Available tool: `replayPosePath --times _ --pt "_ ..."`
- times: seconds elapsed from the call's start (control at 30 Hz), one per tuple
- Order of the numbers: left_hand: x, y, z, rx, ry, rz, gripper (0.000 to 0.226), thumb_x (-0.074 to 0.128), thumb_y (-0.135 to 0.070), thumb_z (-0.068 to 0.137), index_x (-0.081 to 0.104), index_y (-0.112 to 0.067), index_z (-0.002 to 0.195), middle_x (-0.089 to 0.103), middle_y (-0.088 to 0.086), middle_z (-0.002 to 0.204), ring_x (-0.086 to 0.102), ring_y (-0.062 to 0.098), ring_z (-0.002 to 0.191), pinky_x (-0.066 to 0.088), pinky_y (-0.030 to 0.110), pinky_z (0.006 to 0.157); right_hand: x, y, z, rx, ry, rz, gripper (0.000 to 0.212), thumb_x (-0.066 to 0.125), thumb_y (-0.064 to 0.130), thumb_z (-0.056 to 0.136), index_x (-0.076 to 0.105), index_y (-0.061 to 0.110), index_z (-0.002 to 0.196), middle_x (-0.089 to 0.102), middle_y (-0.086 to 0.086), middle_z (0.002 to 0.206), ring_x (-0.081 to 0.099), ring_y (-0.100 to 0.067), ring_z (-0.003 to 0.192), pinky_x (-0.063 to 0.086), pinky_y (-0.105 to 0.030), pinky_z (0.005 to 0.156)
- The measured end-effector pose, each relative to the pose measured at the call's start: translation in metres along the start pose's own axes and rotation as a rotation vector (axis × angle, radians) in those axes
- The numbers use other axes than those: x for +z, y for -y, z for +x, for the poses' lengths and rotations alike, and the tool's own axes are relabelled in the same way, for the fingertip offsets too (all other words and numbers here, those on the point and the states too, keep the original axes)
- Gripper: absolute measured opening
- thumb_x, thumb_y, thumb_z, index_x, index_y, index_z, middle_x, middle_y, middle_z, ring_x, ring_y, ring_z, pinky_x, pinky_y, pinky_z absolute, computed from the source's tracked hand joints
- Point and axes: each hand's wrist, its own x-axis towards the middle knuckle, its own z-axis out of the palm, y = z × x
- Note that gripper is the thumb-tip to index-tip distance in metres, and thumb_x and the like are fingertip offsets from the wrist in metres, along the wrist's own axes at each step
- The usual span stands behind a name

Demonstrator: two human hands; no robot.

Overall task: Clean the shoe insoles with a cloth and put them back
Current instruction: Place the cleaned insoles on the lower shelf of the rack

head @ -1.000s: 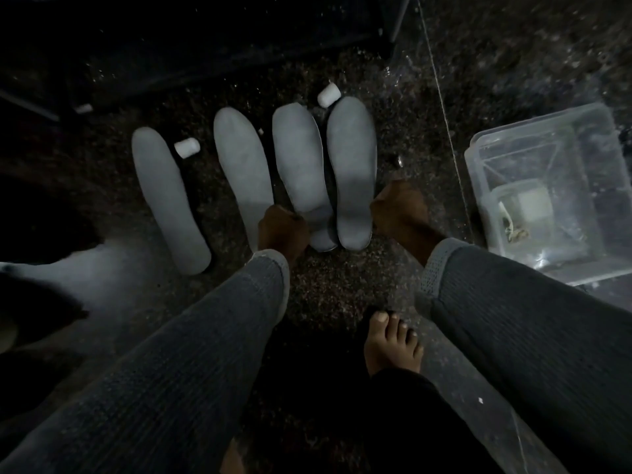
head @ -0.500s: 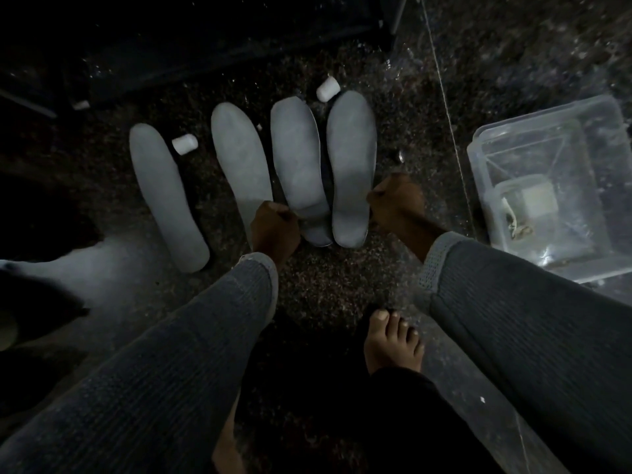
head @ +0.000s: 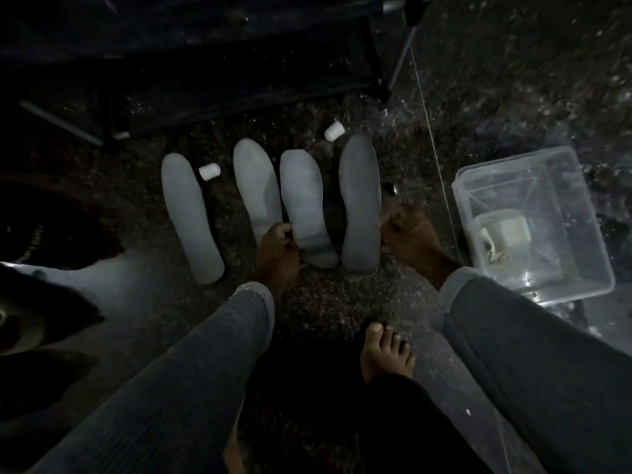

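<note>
Several grey insoles lie side by side on the dark speckled floor. My left hand (head: 278, 248) grips the heel of the third insole (head: 301, 196), which sits against the second insole (head: 254, 186). The leftmost insole (head: 189, 217) lies apart, untouched. My right hand (head: 407, 237) pinches the right edge of the darker rightmost insole (head: 360, 200) near its heel. A dark gap separates the two insoles I hold. No cloth is clearly visible.
A clear plastic bin (head: 513, 155) holding a smaller container stands on the floor at the right. Two small white plugs (head: 209, 172) (head: 334, 131) lie among the insoles. My bare foot (head: 386, 350) is below. A dark rack (head: 239, 80) fills the back; dark shapes lie left.
The two right insoles, touching before, have been pulled apart. My left hand shifted the third insole left against the second; my right hand slid the rightmost one to the right.
</note>
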Motion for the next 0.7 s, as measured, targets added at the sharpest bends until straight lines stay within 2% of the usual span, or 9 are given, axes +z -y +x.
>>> replayPosePath --times 0.07,0.17,0.27,0.3,0.37,0.43,0.47,0.53,0.7 --pt "-0.009 -0.007 -0.009 0.026 -0.001 0.024 0.028 0.051 -0.007 0.093 0.058 -0.008 0.12 0.062 0.009 0.113 0.061 0.021 0.102 0.051 0.039 0.092 -0.009 0.006 -0.006 -0.034 -0.007 0.022 0.021 0.054 0.004 0.09 0.058 0.015 0.073 0.063 -0.003 0.071 0.062 -0.017 0.059 0.051 -0.025 0.045" --pt "-0.025 -0.02 -0.021 0.072 -0.02 -0.142 0.016 0.047 -0.013 0.09 0.06 -0.01 0.099 0.061 0.007 0.098 0.06 0.0 0.088 0.046 0.036 0.087 -0.025 0.023 -0.02 -0.107 0.028 0.115 0.017 0.055 -0.002 0.09 0.059 0.008 0.077 0.063 -0.003 0.07 0.062 -0.005 0.055 0.055 -0.026 0.05" --pt "-0.047 -0.042 -0.038 0.124 0.001 -0.139 0.024 0.049 -0.001 0.097 0.058 -0.011 0.116 0.063 0.003 0.105 0.061 0.008 0.089 0.051 0.018 0.075 -0.042 0.047 -0.035 -0.137 0.068 0.188 0.025 0.055 -0.006 0.091 0.056 0.008 0.07 0.062 0.005 0.054 0.058 0.001 0.046 0.05 -0.019 0.046" --pt "-0.055 -0.049 -0.044 0.143 0.002 -0.154 0.026 0.048 0.001 0.097 0.056 -0.011 0.119 0.064 0.004 0.107 0.062 0.012 0.092 0.052 0.018 0.075 -0.047 0.055 -0.039 -0.143 0.086 0.209 0.026 0.055 -0.007 0.091 0.056 0.007 0.07 0.062 0.005 0.051 0.057 0.0 0.045 0.049 -0.018 0.045" --pt "-0.069 -0.063 -0.054 0.186 -0.017 -0.163 0.028 0.049 0.002 0.097 0.056 -0.013 0.119 0.065 0.011 0.115 0.063 0.022 0.103 0.052 0.031 0.087 -0.059 0.073 -0.049 -0.174 0.107 0.238 0.025 0.054 -0.01 0.09 0.055 0.004 0.069 0.062 0.004 0.05 0.057 -0.002 0.046 0.049 -0.018 0.045" --pt "-0.083 -0.079 -0.065 0.208 -0.027 -0.174 0.029 0.05 0.002 0.096 0.055 -0.019 0.116 0.064 0.014 0.117 0.062 0.027 0.107 0.052 0.042 0.091 -0.071 0.092 -0.06 -0.207 0.121 0.248 0.022 0.054 -0.01 0.09 0.056 0.002 0.071 0.062 0.003 0.054 0.058 -0.004 0.048 0.05 -0.021 0.047" --pt "-0.09 -0.087 -0.071 0.211 -0.031 -0.195 0.03 0.05 0.002 0.096 0.054 -0.02 0.116 0.064 0.013 0.117 0.062 0.027 0.107 0.053 0.041 0.09 -0.077 0.103 -0.068 -0.22 0.133 0.261 0.02 0.054 -0.01 0.09 0.056 0.001 0.073 0.063 -0.001 0.057 0.059 -0.006 0.049 0.051 -0.022 0.048" --pt "-0.103 -0.106 -0.087 0.235 -0.04 -0.225 0.03 0.05 0.004 0.096 0.053 -0.019 0.115 0.063 0.008 0.115 0.061 0.022 0.106 0.052 0.031 0.085 -0.087 0.124 -0.082 -0.239 0.143 0.272 0.02 0.054 -0.009 0.09 0.056 0.002 0.074 0.061 -0.008 0.062 0.059 -0.008 0.05 0.052 -0.025 0.05" --pt "-0.134 -0.139 -0.126 0.287 -0.051 -0.238 0.032 0.049 0.004 0.096 0.056 -0.02 0.116 0.067 0.0 0.109 0.065 0.007 0.096 0.052 0.015 0.074 -0.11 0.17 -0.117 -0.249 0.186 0.291 0.021 0.053 -0.007 0.092 0.055 0.003 0.074 0.063 0.0 0.054 0.06 -0.007 0.047 0.052 -0.023 0.045"
